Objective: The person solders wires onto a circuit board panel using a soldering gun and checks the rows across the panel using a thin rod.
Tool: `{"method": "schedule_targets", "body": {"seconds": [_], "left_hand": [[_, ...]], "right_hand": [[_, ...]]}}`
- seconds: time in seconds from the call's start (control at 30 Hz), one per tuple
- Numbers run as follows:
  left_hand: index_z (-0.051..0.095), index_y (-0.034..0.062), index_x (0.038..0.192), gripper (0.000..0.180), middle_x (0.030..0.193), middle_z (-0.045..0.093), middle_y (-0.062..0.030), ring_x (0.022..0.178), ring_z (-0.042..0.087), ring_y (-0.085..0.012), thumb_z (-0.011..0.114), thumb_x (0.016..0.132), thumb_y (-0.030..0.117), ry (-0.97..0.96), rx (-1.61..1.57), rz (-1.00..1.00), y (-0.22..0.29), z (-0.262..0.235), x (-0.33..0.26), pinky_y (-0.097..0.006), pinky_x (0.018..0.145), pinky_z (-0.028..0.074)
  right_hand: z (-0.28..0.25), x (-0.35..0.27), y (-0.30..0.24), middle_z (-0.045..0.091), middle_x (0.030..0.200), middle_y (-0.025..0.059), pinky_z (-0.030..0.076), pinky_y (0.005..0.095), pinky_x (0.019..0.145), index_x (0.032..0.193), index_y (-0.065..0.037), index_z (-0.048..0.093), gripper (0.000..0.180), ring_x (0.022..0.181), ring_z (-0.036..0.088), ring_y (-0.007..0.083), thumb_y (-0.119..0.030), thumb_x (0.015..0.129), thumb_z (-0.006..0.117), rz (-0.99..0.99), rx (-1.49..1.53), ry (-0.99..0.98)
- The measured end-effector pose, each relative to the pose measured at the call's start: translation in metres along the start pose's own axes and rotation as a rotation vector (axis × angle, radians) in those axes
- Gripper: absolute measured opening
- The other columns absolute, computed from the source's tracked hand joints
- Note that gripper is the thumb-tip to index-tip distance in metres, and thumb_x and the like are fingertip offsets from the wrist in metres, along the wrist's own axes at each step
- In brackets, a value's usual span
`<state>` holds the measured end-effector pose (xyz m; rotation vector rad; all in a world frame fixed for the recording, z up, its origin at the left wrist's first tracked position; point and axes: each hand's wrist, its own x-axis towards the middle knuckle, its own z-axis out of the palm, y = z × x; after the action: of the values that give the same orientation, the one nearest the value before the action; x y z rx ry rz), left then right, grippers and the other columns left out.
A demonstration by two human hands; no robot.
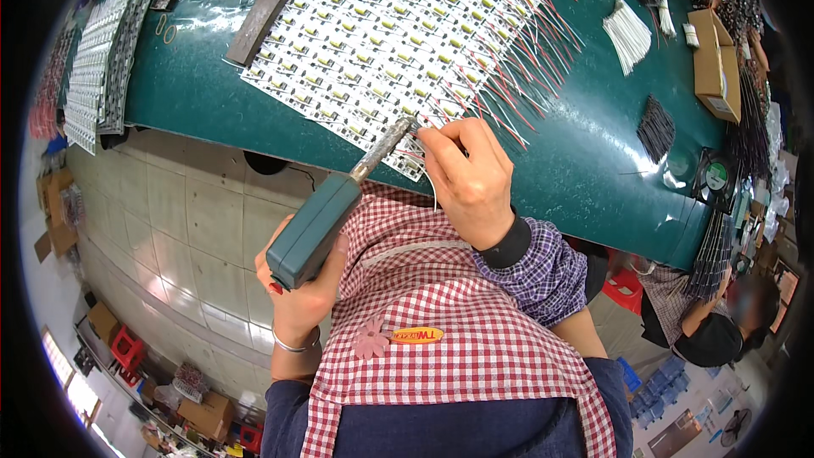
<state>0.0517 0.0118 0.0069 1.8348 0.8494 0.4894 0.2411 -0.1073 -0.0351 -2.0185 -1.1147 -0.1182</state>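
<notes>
The left hand (307,293) grips a soldering gun (314,229) by its body; the right hand (471,176) seemingly pinches a flexible wire (435,193). The circuit-board panel (356,68) just ahead of both looks light, stiff, fragile: best held by its edges.

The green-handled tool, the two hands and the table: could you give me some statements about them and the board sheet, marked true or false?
1. The left hand grips the green-handled tool. True.
2. The tool's metal end is near the right hand. True.
3. The right hand wears a thick glove. False: no glove covers it.
4. The board sheet lies on the table. True.
5. The table is bright red. False: it is green.
6. The board sheet is solid black. False: it is mostly white.
</notes>
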Motion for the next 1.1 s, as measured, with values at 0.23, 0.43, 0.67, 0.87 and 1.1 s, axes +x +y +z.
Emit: {"method": "schedule_targets", "body": {"seconds": [0.23,0.43,0.67,0.87,1.1], "left_hand": [[0.068,-0.0058,0.091,0.018,0.084,0.068,-0.0107,0.068,0.066,-0.0162,0.075,0.074,-0.004,-0.032,0.037,0.003,0.002,0.0,0.002,-0.026,0.062,0.051],[0.07,-0.004,0.09,0.017,0.081,0.071,-0.0104,0.065,0.067,-0.0162,0.077,0.074,0.0,0.014,0.044,0.013,0.002,0.001,0.001,-0.027,0.06,0.051],[0.073,-0.0015,0.089,0.018,0.076,0.072,-0.0089,0.062,0.067,-0.0152,0.079,0.074,0.005,0.062,0.002,-0.012,-0.003,0.001,-0.004,-0.027,0.058,0.051],[0.073,-0.0017,0.091,0.02,0.078,0.073,-0.0092,0.063,0.067,-0.0157,0.08,0.074,0.005,0.093,0.028,-0.002,-0.005,-0.001,-0.008,-0.027,0.059,0.051],[0.073,-0.002,0.093,0.022,0.08,0.073,-0.0093,0.067,0.067,-0.013,0.081,0.073,0.004,0.121,-0.002,-0.038,-0.005,-0.005,-0.013,-0.026,0.062,0.052]], "right_hand": [[0.0,-0.001,0.0,0.057,0.083,0.0089,0.049,0.0343,0.06,0.097,-0.001,0.069,0.03,0.073,0.06,0.0247,0.009,0.068,0.073,-0.006,-0.011,-0.011],[0.001,-0.002,0.001,0.054,0.083,0.0094,0.048,0.0343,0.061,0.098,0.003,0.066,0.026,0.074,0.055,0.0242,0.006,0.072,0.069,-0.043,-0.038,-0.025],[0.002,-0.002,0.001,0.054,0.083,0.0093,0.048,0.0346,0.062,0.098,0.002,0.066,0.025,0.074,0.055,0.0243,0.006,0.073,0.068,-0.049,-0.044,-0.01],[0.002,-0.002,0.003,0.053,0.079,0.0076,0.047,0.0355,0.063,0.096,0.001,0.068,0.024,0.073,0.055,0.0242,0.005,0.073,0.07,-0.086,-0.071,0.055],[-0.001,-0.004,-0.004,0.053,0.077,0.0071,0.046,0.0351,0.06,0.094,0.001,0.069,0.025,0.072,0.054,0.024,0.007,0.071,0.072,-0.093,0.012,0.022]]}}
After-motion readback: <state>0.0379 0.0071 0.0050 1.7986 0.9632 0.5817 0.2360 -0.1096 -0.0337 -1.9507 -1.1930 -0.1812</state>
